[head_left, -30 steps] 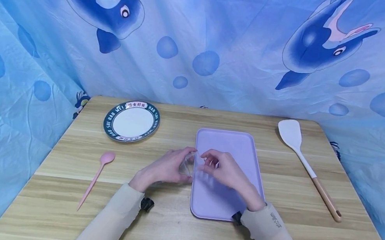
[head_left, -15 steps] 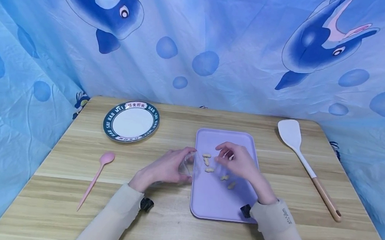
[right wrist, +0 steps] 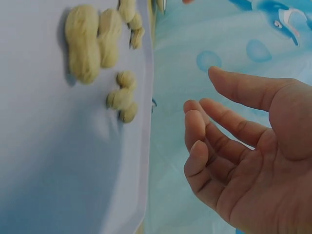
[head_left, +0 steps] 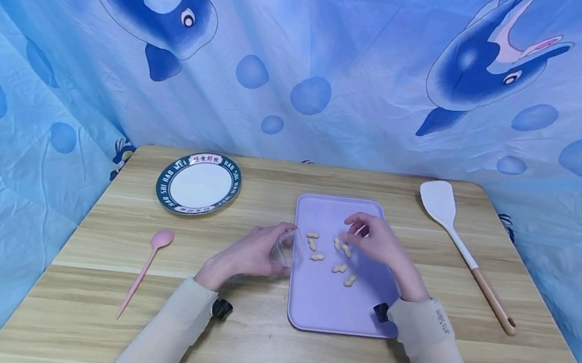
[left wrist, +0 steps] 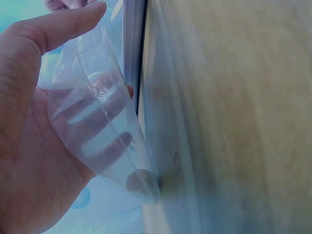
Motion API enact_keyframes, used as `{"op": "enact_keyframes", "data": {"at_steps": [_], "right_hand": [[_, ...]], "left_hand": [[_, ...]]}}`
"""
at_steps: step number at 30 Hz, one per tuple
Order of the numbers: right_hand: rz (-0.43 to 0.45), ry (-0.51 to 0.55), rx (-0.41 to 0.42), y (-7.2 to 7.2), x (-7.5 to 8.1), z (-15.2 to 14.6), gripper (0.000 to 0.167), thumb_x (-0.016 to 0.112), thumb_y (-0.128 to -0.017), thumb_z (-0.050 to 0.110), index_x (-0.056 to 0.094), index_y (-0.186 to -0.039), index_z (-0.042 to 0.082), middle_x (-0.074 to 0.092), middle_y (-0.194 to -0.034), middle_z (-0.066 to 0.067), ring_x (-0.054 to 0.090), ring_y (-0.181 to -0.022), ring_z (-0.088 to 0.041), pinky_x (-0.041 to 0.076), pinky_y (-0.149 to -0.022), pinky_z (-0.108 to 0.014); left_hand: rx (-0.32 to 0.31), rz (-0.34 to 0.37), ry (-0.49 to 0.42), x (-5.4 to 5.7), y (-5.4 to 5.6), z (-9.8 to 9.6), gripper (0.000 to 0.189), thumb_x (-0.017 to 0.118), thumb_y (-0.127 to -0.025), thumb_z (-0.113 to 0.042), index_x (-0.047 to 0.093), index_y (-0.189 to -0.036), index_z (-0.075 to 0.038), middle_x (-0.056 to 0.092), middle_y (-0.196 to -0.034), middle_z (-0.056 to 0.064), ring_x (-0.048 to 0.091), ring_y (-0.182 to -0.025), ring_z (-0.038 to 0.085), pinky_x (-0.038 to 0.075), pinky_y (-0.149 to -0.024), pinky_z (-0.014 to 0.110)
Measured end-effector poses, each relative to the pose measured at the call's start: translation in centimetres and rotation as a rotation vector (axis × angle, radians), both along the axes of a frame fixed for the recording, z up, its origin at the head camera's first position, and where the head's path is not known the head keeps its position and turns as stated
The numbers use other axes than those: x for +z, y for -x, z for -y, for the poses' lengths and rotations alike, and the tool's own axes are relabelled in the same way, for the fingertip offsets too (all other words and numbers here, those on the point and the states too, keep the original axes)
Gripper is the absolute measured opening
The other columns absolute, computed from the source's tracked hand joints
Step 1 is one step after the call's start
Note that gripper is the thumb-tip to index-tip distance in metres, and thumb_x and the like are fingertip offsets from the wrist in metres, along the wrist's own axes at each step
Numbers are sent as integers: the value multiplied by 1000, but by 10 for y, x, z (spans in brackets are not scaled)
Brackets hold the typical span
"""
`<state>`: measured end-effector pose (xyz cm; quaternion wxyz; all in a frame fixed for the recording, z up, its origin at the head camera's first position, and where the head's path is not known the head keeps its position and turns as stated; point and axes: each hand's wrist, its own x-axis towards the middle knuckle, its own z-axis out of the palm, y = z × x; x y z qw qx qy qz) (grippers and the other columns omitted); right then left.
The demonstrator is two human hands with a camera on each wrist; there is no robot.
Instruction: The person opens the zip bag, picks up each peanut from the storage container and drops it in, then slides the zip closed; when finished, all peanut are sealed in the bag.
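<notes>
Purple tray (head_left: 321,303): lying on the table (head_left: 262,356), its face looking smooth, so dry shells are probably sliding easily there.
Peanuts (head_left: 317,257): resting scattered over the tray's middle, about seven by my count, whole in their shells. I'm expecting them to be light, rough and a little brittle; I'm favouring a soft pinch at the waist, since hard squeezing is risking a crack.
Right hand (head_left: 377,241): hovering over the tray's right side, near two peanuts, its thumb standing apart from loosely bent fingers; it is holding nothing.
Left hand (head_left: 251,251): curving thumb and fingers round the clear container, gripping it by the sides.
Clear container (left wrist: 100,90): sitting at the tray's left edge; whether they're touching, I'm not managing to tell. It's looking thin, light and slick, so I'm trusting a broad, gentle hold over a firm one, which is likely denting it.
</notes>
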<state>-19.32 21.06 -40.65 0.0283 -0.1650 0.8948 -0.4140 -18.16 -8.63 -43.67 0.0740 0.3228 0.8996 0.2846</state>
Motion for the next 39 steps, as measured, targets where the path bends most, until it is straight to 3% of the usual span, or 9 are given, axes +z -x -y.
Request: {"op": "enact_keyframes", "data": {"at_steps": [7,14,21,39], "right_hand": [[55,-67,2,2,-5,-10,25,74,-86,3,65,-107,-9,63,-84,-9,59,-76,-22,48,-69,-33],[78,-100,56,3,-9,-12,17,68,-81,-6,66,-97,-6,62,-79,-11,55,-68,-17,46,-61,-29],[106,-174,83,2,-15,-8,17,73,-79,-3,67,-95,-1,59,-74,-4,53,-64,-14,44,-59,-28],[110,-311,35,-2,-21,1,20,77,-78,-1,69,-96,5,58,-72,0,51,-65,-15,42,-63,-30]], "left_hand": [[0,3,-4,-1,-1,-1,88,86,-75,-31,42,-148,-11,58,-138,7,51,-129,22,31,-113,50],[-5,-2,-4,0,-1,0,88,86,-75,-31,42,-148,-11,59,-138,7,52,-128,22,32,-112,51],[1,5,4,0,-1,0,88,86,-75,-32,41,-148,-11,58,-139,7,51,-129,22,32,-112,51],[-1,-4,4,-1,-1,1,89,87,-75,-31,41,-148,-12,58,-138,6,52,-128,21,32,-111,51]]}}
